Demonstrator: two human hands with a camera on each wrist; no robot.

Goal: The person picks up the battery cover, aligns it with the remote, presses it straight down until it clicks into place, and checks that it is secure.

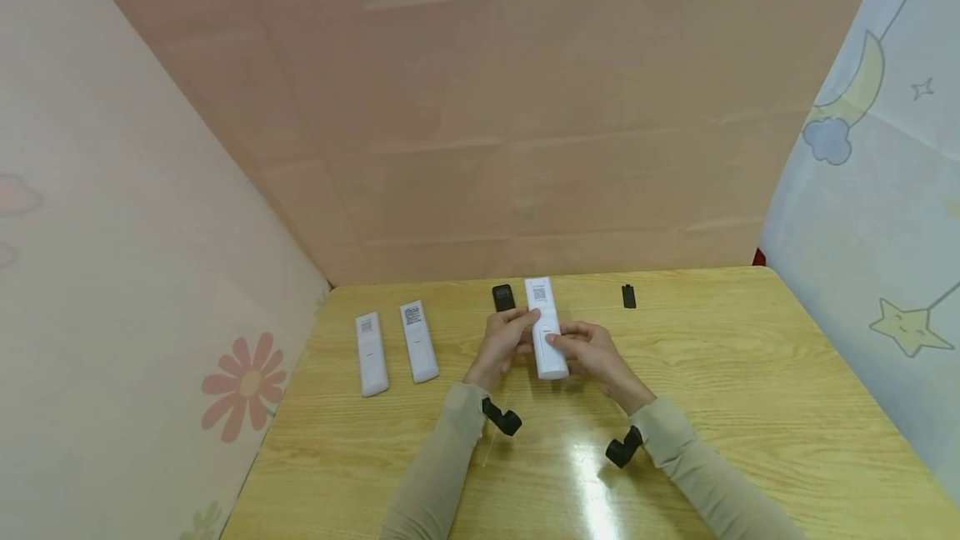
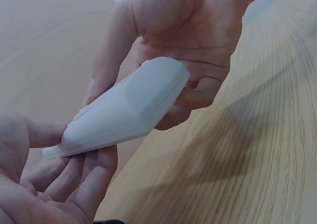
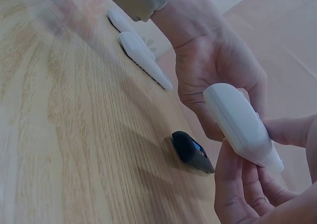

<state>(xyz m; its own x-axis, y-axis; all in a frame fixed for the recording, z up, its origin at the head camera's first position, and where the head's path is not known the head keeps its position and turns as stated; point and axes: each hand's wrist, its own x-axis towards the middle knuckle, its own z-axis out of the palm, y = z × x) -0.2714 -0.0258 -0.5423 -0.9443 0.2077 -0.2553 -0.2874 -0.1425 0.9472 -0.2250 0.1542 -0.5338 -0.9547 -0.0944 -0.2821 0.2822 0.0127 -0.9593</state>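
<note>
Both hands hold a white remote control (image 1: 542, 327) above the table, its back with a printed label facing up. My left hand (image 1: 502, 346) grips its left side, thumb on the back and fingers underneath. On the lower right side, my right hand (image 1: 596, 354) grips it, the thumb lying by the battery cover. The left wrist view shows the remote's rounded end (image 2: 158, 87) between both hands. Behind the left hand lies a black remote (image 1: 503, 297), partly hidden; in the right wrist view something blue shows in this black remote (image 3: 190, 157).
Two more white remotes, one at far left (image 1: 371, 355) and one beside it (image 1: 419, 342), lie face down on the wooden table (image 1: 735, 390). A small black battery cover (image 1: 628, 297) lies at the back right. Cloth walls stand behind and at both sides.
</note>
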